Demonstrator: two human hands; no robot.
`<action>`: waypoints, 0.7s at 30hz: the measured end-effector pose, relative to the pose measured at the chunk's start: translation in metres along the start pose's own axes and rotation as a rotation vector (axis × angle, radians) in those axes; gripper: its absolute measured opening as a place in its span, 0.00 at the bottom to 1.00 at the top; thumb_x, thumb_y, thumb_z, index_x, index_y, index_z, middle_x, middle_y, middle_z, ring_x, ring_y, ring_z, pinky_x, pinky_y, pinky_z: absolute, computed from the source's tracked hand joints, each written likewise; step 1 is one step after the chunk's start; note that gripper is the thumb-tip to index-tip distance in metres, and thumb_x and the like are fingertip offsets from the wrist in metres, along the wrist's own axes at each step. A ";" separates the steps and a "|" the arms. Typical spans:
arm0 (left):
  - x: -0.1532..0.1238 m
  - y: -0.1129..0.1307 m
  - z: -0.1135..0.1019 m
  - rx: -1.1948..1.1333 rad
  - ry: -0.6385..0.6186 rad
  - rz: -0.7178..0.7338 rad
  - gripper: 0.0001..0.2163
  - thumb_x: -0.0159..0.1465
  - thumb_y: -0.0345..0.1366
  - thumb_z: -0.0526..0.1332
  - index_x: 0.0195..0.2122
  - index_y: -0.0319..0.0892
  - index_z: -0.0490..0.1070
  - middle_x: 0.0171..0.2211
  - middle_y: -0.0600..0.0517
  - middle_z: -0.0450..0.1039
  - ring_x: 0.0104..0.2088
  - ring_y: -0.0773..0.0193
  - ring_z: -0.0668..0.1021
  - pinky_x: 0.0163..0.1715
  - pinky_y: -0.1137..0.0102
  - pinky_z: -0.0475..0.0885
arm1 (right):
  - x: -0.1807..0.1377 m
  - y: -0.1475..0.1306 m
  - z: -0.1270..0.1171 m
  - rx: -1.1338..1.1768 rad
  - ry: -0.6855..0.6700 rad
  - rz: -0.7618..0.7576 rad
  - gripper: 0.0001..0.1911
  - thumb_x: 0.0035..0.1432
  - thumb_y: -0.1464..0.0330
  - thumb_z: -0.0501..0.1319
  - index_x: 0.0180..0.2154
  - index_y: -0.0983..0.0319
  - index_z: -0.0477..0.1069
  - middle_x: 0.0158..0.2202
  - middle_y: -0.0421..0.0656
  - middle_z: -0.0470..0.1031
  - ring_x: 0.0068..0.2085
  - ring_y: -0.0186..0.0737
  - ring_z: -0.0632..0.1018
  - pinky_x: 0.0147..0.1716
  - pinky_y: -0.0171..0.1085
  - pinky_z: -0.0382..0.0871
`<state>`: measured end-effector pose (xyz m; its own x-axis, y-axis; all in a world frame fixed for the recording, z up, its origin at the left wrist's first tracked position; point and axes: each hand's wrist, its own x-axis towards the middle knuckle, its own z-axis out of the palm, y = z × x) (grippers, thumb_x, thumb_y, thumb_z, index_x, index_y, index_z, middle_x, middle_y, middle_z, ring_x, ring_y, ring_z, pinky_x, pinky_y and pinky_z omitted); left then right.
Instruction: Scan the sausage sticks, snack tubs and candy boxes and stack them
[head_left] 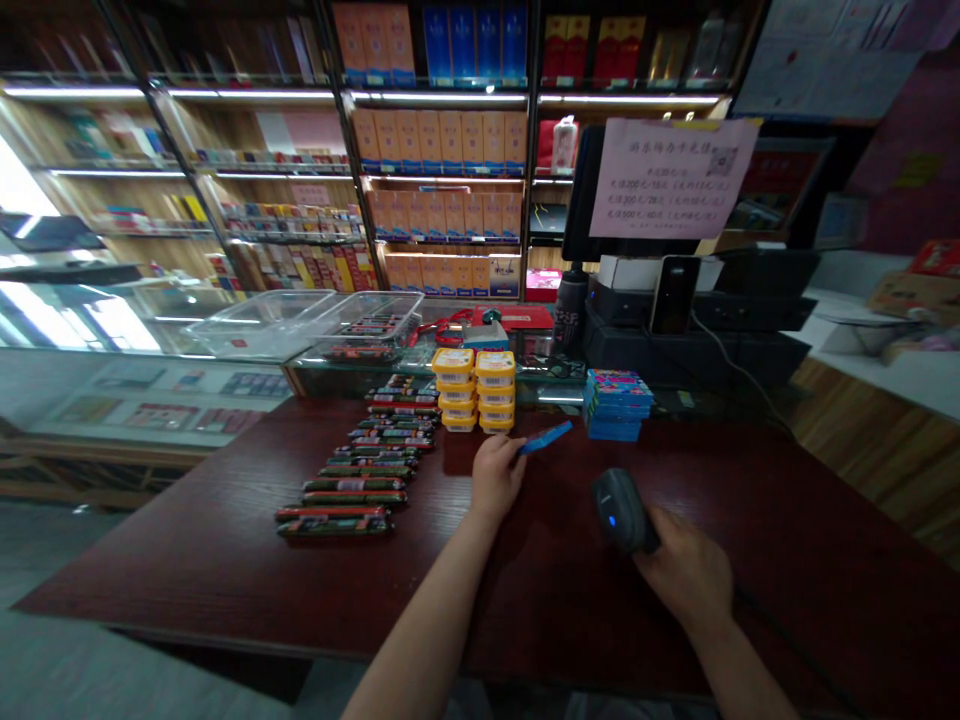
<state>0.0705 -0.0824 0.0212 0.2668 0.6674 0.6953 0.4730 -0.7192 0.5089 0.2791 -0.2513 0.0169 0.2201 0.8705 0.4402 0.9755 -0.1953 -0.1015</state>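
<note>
My left hand (495,475) is closed on a thin blue packet (545,438), lifted just over the dark red counter (225,540). My right hand (686,570) grips a black handheld barcode scanner (621,510) with a small blue light, its head pointing toward the blue packet. A stack of the same blue packets (615,405) sits just beyond, right of my left hand. Two stacks of yellow-lidded tubs (475,390) stand behind my left hand. A long row of red and green wrapped sticks (360,465) lies on the counter to the left.
A till with a monitor, a paper notice (667,180) and a phone (673,293) stands at the back right. Clear plastic trays (300,320) rest on a glass display case at the left. Shelves of boxed goods fill the back wall.
</note>
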 end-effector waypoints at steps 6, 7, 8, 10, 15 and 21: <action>0.015 -0.007 -0.043 0.570 -0.362 0.249 0.10 0.65 0.34 0.52 0.39 0.43 0.72 0.34 0.48 0.71 0.37 0.60 0.71 0.37 0.67 0.67 | -0.005 0.004 0.010 0.035 0.000 -0.004 0.11 0.55 0.69 0.55 0.41 0.61 0.70 0.36 0.43 0.78 0.33 0.43 0.78 0.30 0.38 0.63; 0.013 -0.009 -0.049 0.625 -0.380 0.239 0.10 0.65 0.34 0.52 0.38 0.43 0.72 0.34 0.48 0.71 0.37 0.60 0.71 0.37 0.67 0.67 | -0.005 0.004 0.009 0.036 0.000 0.000 0.10 0.55 0.69 0.55 0.40 0.60 0.70 0.35 0.43 0.78 0.33 0.43 0.78 0.30 0.38 0.63; 0.010 -0.012 -0.054 0.670 -0.386 0.219 0.10 0.66 0.35 0.51 0.37 0.43 0.72 0.35 0.48 0.71 0.38 0.60 0.70 0.36 0.67 0.66 | -0.005 0.004 0.009 0.039 0.000 0.001 0.09 0.55 0.69 0.55 0.39 0.60 0.70 0.34 0.42 0.78 0.33 0.43 0.78 0.29 0.37 0.63; 0.002 -0.019 -0.062 0.734 -0.373 0.146 0.11 0.66 0.34 0.51 0.34 0.43 0.72 0.35 0.48 0.71 0.39 0.59 0.70 0.36 0.67 0.66 | -0.005 0.003 0.008 0.044 -0.003 -0.005 0.09 0.56 0.68 0.55 0.39 0.59 0.70 0.34 0.42 0.78 0.33 0.42 0.79 0.30 0.37 0.64; -0.010 -0.030 -0.063 0.721 -0.317 -0.062 0.09 0.65 0.35 0.54 0.36 0.45 0.74 0.38 0.49 0.71 0.41 0.59 0.70 0.38 0.68 0.65 | -0.007 0.003 0.011 0.023 -0.035 0.003 0.12 0.56 0.68 0.55 0.42 0.59 0.70 0.37 0.42 0.79 0.34 0.41 0.79 0.31 0.36 0.64; -0.012 -0.035 -0.054 0.674 -0.336 -0.169 0.07 0.61 0.40 0.60 0.31 0.44 0.76 0.36 0.50 0.73 0.39 0.59 0.71 0.37 0.68 0.65 | -0.009 0.003 0.012 0.023 -0.055 0.022 0.12 0.56 0.67 0.55 0.43 0.58 0.70 0.38 0.42 0.79 0.34 0.42 0.79 0.30 0.36 0.64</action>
<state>0.0049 -0.0759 0.0221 0.3355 0.8578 0.3892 0.9103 -0.4016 0.1004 0.2802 -0.2543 0.0023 0.2409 0.8897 0.3877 0.9698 -0.2051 -0.1317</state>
